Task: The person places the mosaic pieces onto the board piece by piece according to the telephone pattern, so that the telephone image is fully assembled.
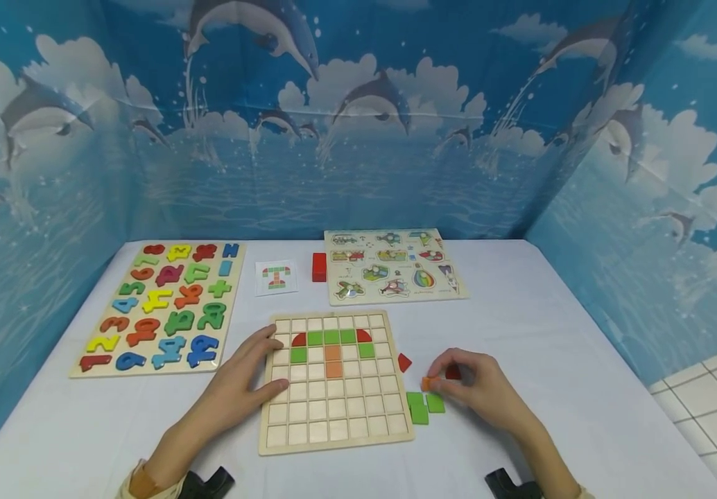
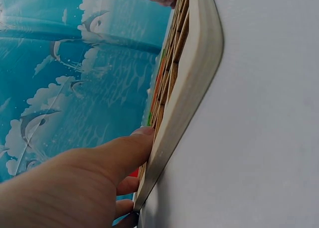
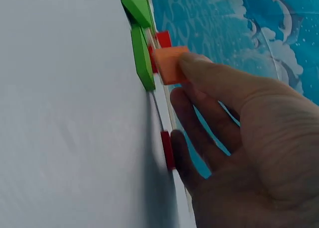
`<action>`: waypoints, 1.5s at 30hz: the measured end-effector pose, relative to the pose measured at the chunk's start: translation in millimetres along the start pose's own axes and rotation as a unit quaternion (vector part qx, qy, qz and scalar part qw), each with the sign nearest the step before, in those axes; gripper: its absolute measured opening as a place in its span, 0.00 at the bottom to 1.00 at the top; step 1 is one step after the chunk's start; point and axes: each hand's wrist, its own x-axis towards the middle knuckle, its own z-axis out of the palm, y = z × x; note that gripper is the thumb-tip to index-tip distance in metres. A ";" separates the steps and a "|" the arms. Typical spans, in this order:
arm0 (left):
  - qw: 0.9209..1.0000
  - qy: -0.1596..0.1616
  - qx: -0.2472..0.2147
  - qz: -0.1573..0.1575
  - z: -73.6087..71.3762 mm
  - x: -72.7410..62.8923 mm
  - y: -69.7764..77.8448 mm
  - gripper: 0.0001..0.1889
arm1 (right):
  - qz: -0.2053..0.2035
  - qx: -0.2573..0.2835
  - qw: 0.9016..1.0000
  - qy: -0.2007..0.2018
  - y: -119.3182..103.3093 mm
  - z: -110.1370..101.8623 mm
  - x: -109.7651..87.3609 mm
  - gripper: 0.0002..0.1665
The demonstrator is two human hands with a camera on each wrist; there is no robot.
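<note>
The wooden grid board [image 1: 336, 445] lies flat, with green squares [image 1: 331, 337], red rounded-edge tiles [image 1: 299, 339] and two orange squares [image 1: 333, 369] set in its upper cells. My left hand [image 1: 243, 378] rests on the board's left side, its thumb [image 2: 130, 151] on the rim. To the right of the board, my right hand [image 1: 486, 388] pinches an orange square tile [image 3: 171, 64] between thumb and finger, raised off the table. Several green tiles [image 1: 419, 414] lie below it beside the board. One red tile [image 1: 404, 362] is near the board edge, another [image 3: 168, 150] under the right hand's fingers.
A number puzzle board [image 1: 165, 312] lies at the left. Behind the grid board are a pattern card [image 1: 275, 278], a red block [image 1: 319, 267] and a vehicle picture puzzle [image 1: 396, 269]. A dolphin-print curtain [image 1: 333, 180] surrounds the white table [image 1: 539, 312].
</note>
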 end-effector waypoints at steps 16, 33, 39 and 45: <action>1.000 0.007 0.000 0.012 -1.2 -2.0 3.0 0.30 | 0.005 0.059 0.998 -0.004 -57.1 32.5 33.8 0.08; 1.000 0.006 -0.007 0.008 1.9 -1.7 0.8 0.31 | -0.064 0.038 0.995 -0.067 -95.8 94.4 53.7 0.07; 1.000 0.002 -0.008 0.003 1.0 -1.4 0.0 0.31 | -0.088 0.023 0.994 -0.069 -91.2 97.7 50.1 0.07; 1.000 0.001 -0.001 0.004 -1.0 -0.4 -0.2 0.30 | -0.113 0.013 0.992 -0.059 -93.0 101.1 47.7 0.06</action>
